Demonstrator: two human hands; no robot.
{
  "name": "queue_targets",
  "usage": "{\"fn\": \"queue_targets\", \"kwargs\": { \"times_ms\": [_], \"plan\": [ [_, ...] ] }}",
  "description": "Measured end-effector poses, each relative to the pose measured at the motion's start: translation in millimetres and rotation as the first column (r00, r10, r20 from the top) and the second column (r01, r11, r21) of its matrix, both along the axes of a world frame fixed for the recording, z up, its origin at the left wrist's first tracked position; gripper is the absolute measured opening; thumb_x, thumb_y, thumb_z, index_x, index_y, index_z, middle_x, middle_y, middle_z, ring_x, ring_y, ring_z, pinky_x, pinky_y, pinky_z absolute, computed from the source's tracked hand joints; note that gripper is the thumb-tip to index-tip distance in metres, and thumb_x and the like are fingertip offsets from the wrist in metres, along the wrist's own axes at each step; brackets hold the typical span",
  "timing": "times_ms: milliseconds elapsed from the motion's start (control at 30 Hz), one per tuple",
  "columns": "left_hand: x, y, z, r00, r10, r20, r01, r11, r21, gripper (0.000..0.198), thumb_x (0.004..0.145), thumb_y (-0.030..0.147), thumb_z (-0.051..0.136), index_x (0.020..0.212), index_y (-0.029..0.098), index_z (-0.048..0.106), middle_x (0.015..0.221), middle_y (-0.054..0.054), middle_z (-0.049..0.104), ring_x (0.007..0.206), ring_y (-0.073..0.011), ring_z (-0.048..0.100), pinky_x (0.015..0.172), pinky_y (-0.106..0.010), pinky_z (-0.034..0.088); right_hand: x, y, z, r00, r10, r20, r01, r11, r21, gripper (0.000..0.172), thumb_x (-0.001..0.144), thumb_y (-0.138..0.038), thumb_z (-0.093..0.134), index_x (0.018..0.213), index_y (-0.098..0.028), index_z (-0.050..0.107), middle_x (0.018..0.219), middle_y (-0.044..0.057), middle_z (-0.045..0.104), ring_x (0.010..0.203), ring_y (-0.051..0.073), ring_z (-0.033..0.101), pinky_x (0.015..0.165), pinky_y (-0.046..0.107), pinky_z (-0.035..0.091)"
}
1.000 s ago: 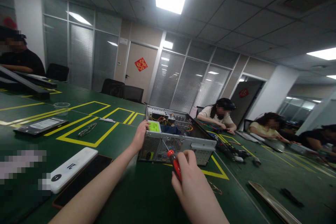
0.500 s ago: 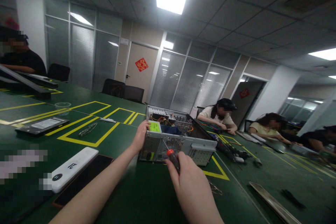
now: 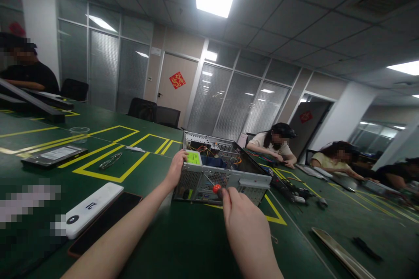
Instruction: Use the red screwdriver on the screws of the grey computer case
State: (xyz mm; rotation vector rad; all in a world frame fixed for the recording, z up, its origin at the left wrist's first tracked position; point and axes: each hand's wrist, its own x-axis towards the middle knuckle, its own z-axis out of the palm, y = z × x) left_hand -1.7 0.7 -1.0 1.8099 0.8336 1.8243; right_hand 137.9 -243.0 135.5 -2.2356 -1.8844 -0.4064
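- the right hand [image 3: 247, 222] has shifted right and rolled over since the earlier frame, carrying the screwdriver [image 3: 216, 188] with it; the red collar now sits slightly farther right.
- the dark part of the handle, plain a half second ago, is now almost wholly covered by the fingers.
- that roll looks like part of a turning stroke, so the work is probably mid-turn on a fastener; whether the tip is seated in a screw is too small to tell.
- the right grip is closed around the screwdriver handle, its shaft slanting far and left to the near panel of the open computer case [image 3: 235, 180].
- the left hand [image 3: 176, 170] has kept its place, its grip holding the computer case at the upper left corner, just beside the power supply's yellow-green label [image 3: 194, 158].
- the computer case stands on the tabletop [image 3: 163, 235] in front of the person, apparently unmoved.
- the wire-like item [image 3: 274, 239] right of the right hand is now mostly hidden; more of it showed earlier.
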Motion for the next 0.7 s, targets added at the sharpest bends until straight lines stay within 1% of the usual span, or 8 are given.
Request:
{"fn": "queue_targets", "kwargs": {
  "times_ms": [133,200,300,400,467,567,633,700],
  "plan": [
    [0.5,0.9,-0.9,1.000,-0.002,0.009,0.002,1.000,0.015,0.045,0.100,0.049,0.027,0.086,0.022,0.060,0.118,-0.011,0.068,0.132,-0.0255,0.054,0.118,-0.045,0.038,-1.4,-1.1,-3.6,0.991,0.109,-0.082,-0.111,0.994,-0.013,0.019,0.097,-0.025,0.057,0.113,-0.018,0.065,0.115,0.013,0.067,0.086,0.023,0.074,0.070,0.030,0.057],
    [1.2,2.2,-2.1,1.000,0.001,0.013,-0.001,1.000,0.016,0.046,0.100,0.050,0.027,0.086,0.022,0.060,0.118,-0.011,0.068,0.131,-0.0253,0.054,0.118,-0.045,0.038,-1.2,-4.4,-5.2,0.973,0.191,-0.128,-0.200,0.978,-0.060,0.033,0.087,-0.013,0.066,0.119,-0.018,0.063,0.128,0.014,0.060,0.090,0.021,0.073,0.075,0.029,0.057],
    [2.2,3.3,-3.2,1.000,0.005,0.019,-0.005,1.000,0.009,0.047,0.100,0.051,0.027,0.086,0.022,0.060,0.117,-0.011,0.068,0.131,-0.0253,0.054,0.118,-0.045,0.039,1.2,-9.0,-4.9,0.955,0.254,-0.151,-0.273,0.953,-0.127,0.043,0.080,0.000,0.065,0.118,-0.019,0.065,0.128,0.012,0.059,0.095,0.021,0.072,0.082,0.029,0.057],
    [2.0,2.5,-2.5,1.000,0.007,0.024,-0.007,1.000,0.002,0.048,0.100,0.052,0.026,0.085,0.022,0.060,0.117,-0.011,0.068,0.132,-0.0260,0.053,0.118,-0.046,0.038,4.8,-9.5,-1.8,0.962,0.237,-0.136,-0.247,0.967,-0.068,0.034,0.090,-0.007,0.058,0.121,-0.020,0.065,0.125,0.012,0.062,0.098,0.022,0.072,0.083,0.031,0.056],
    [1.3,1.3,-1.4,1.000,0.005,0.005,-0.005,1.000,-0.006,0.046,0.100,0.050,0.027,0.085,0.022,0.060,0.117,-0.010,0.068,0.132,-0.0253,0.053,0.119,-0.046,0.037,5.8,-7.0,-0.1,0.981,0.158,-0.115,-0.162,0.986,-0.026,0.028,0.099,-0.017,0.049,0.122,-0.020,0.064,0.118,0.013,0.067,0.097,0.024,0.072,0.081,0.033,0.056],
    [0.4,0.1,0.0,1.000,0.004,-0.009,-0.004,1.000,0.007,0.044,0.100,0.048,0.027,0.085,0.022,0.059,0.116,-0.010,0.069,0.130,-0.0249,0.054,0.120,-0.046,0.036,3.1,-1.8,-0.3,0.998,0.014,-0.066,-0.021,0.995,-0.094,0.031,0.104,-0.026,0.038,0.112,-0.017,0.067,0.097,0.012,0.074,0.089,0.029,0.074,0.075,0.038,0.056],
    [0.6,0.0,0.1,1.000,0.007,-0.001,-0.007,1.000,0.018,0.044,0.100,0.047,0.026,0.085,0.022,0.059,0.116,-0.010,0.069,0.131,-0.0253,0.054,0.119,-0.046,0.037,-0.3,0.3,-2.2,0.997,0.019,-0.074,-0.030,0.989,-0.142,0.031,0.104,-0.030,0.040,0.110,-0.017,0.068,0.091,0.012,0.075,0.087,0.030,0.075,0.074,0.039,0.056],
    [1.0,0.3,-0.4,1.000,0.010,0.000,-0.010,1.000,0.013,0.043,0.100,0.046,0.026,0.085,0.022,0.059,0.117,-0.010,0.069,0.133,-0.0254,0.053,0.118,-0.046,0.038,-2.6,0.5,-4.5,0.992,0.071,-0.108,-0.087,0.985,-0.147,0.027,0.099,-0.033,0.054,0.117,-0.017,0.066,0.100,0.013,0.075,0.092,0.030,0.074,0.077,0.038,0.057]
  ]
}}
